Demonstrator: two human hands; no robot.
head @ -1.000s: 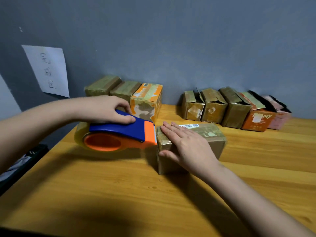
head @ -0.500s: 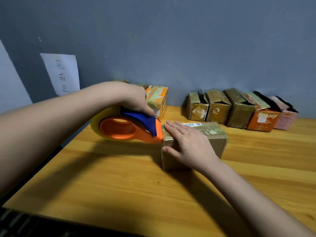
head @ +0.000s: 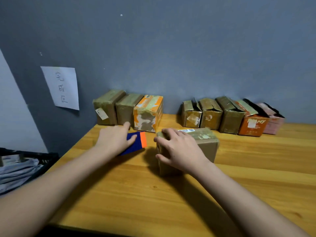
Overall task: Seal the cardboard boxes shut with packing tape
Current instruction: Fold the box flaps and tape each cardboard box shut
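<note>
Resting on the box (head: 203,142), the right hand (head: 179,149) lies palm down with its fingers (head: 168,132) curled over the far left edge and the thumb against the near side. The box sits mid-counter (head: 153,194). Just left of it, the left hand (head: 114,141) covers the blue-and-orange dispenser (head: 136,142), fingers loosely spread over its top; whether they grip it I cannot tell. Three closed boxes (head: 128,110) stand by the wall at left, five open ones (head: 230,115) at right.
</note>
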